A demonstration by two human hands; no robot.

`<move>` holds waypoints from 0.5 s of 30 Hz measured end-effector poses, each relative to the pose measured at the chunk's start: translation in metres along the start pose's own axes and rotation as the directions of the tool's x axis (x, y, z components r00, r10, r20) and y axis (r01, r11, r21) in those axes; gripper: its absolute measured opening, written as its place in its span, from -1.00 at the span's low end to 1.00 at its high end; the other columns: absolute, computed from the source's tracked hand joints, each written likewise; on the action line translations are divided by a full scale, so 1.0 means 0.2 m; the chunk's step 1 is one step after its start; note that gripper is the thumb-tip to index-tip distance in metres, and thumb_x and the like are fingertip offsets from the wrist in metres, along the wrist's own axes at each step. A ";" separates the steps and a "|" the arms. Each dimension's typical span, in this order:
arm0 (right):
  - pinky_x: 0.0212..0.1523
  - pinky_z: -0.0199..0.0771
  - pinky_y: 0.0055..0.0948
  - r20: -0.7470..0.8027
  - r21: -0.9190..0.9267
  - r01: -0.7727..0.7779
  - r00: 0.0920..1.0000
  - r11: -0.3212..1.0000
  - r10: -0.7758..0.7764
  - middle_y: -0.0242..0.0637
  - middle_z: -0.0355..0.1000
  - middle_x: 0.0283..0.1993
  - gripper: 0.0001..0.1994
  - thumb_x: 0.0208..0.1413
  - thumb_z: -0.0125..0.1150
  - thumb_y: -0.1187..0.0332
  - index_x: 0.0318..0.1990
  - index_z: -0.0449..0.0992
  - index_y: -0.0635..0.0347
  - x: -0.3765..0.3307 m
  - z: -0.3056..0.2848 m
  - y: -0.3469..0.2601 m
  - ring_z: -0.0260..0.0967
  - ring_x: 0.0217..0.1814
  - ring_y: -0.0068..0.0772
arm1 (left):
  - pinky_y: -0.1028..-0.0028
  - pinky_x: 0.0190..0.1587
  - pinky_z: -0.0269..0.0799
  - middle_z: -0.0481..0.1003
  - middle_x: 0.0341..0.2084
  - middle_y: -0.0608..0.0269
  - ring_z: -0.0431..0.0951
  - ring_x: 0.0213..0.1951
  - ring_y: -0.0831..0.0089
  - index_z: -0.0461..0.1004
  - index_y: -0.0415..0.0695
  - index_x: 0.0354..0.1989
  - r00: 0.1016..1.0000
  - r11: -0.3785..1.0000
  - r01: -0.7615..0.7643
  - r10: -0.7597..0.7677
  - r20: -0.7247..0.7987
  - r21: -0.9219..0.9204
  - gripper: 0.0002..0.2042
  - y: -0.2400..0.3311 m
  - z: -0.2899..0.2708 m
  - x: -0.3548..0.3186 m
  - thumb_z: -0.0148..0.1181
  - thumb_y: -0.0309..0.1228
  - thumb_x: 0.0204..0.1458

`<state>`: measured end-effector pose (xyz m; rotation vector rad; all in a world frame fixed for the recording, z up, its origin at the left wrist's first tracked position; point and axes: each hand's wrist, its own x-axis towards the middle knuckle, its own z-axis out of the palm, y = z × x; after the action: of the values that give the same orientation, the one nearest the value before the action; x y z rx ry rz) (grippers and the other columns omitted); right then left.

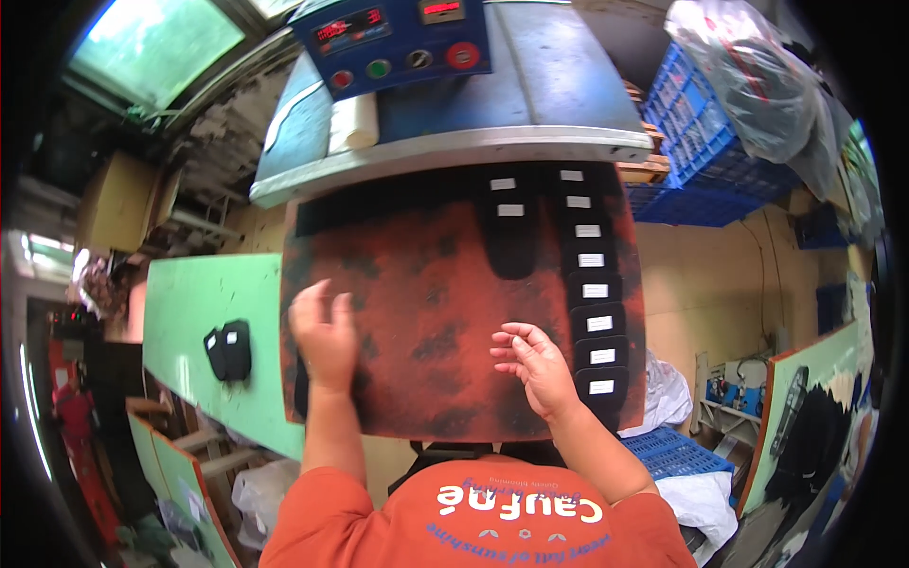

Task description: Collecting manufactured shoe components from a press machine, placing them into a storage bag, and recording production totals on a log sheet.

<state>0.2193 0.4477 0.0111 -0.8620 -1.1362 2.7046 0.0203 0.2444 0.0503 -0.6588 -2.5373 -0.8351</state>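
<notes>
My left hand (325, 331) hovers over the left side of a worn red-and-black work surface (407, 303). Its thumb stands apart from the fingers and nothing shows between them. Lower right of the middle is my right hand (532, 364), with loosely bent, parted fingers and no visible object. A column of overlapping black fabric pieces (592, 308), each bearing a small white label, runs along the right edge. Left of its far end lie more black pieces (509, 246) with two white labels. Part of a dark piece shows at the left edge, near my left forearm.
Across the far side stands a blue machine with a metal front bar (454, 156) and a control box (393, 47). A green table (189, 303) at left holds two labelled black pieces (229, 350). Blue crates (701, 133) and plastic bags (748, 76) sit at far right.
</notes>
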 end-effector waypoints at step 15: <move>0.19 0.11 -0.40 0.425 -0.361 -0.246 0.815 0.900 0.393 -0.08 0.10 0.19 -0.45 0.12 0.00 0.42 0.23 -0.04 0.31 0.11 0.61 0.56 0.08 0.23 -0.31 | 0.34 -0.14 0.39 0.49 -0.34 -0.01 0.50 -0.25 0.22 0.39 -0.36 -0.13 0.937 0.912 0.229 -0.301 0.176 0.342 -0.50 -0.37 -0.31 -0.39 0.37 -0.33 -0.24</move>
<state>0.1524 0.2960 -0.0071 -0.4192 -1.6562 3.2108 0.0569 0.1298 0.0254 -0.3208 -2.9270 -0.4302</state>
